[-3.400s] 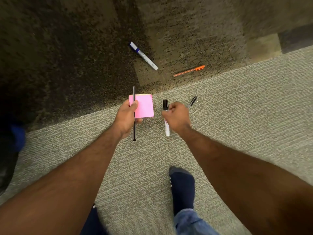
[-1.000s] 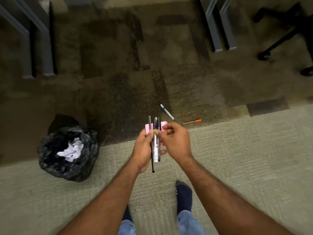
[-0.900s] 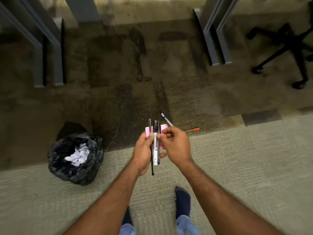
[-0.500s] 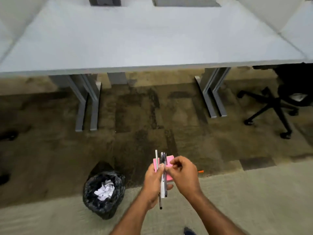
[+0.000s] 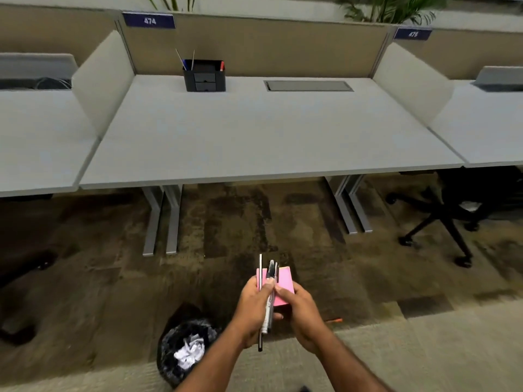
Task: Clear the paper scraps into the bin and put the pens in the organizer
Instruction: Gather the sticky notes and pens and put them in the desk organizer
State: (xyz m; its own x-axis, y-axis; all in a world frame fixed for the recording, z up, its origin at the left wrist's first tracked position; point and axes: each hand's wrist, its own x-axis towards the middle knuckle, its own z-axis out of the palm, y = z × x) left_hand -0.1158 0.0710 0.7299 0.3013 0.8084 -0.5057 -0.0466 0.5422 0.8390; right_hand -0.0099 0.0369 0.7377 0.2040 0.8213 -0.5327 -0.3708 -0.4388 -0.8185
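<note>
Head view: left hand [image 5: 250, 309] grips pens [image 5: 271, 274] pointing lengthwise toward the desk [image 5: 254, 137]; right hand [image 5: 304, 312] grips pink pad [image 5: 284, 278].

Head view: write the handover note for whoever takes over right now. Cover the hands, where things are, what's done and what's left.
Left hand grips a bundle of pens against a pink sticky pad. Right hand pinches the pad's right side.
Organizer stands at the back of the desk, a few items standing in it. Bin, on the floor by the left arm, holds crumpled paper.
Done: no loose scraps in view.
Left: put the held pens in the organizer, then fetch the orange pen from the carpet.
</note>
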